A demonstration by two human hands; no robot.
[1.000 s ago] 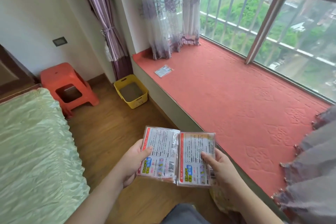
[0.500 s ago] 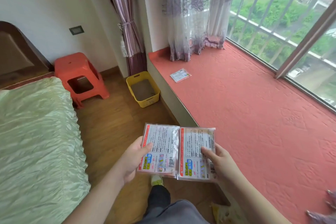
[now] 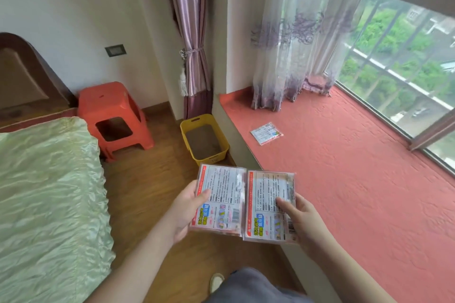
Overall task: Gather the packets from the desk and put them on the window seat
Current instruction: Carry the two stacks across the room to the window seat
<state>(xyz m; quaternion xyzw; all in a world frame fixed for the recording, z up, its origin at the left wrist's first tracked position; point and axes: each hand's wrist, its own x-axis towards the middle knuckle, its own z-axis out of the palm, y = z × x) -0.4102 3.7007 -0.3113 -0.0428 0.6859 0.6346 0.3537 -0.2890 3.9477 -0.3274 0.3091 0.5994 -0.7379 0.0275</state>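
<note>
Two flat clear packets with printed labels are held side by side in front of me, over the wooden floor near the seat's edge. My left hand [image 3: 187,211] grips the left packet [image 3: 221,194], thumb on its face. My right hand [image 3: 302,221] grips the right packet [image 3: 268,194] the same way. A third packet [image 3: 266,133] lies flat on the red window seat [image 3: 357,167], near its far left end, well beyond my hands.
A yellow bin [image 3: 204,140] stands on the floor against the seat's side. An orange stool [image 3: 113,115] sits by the wall. A bed with a pale green cover [image 3: 46,199] fills the left. Curtains [image 3: 290,39] hang over the seat's far end; window glass bounds its right.
The view has swung left and forward along the seat, so the lying packet, bin and stool appear closer. Both hands still hold their packets the same way.
</note>
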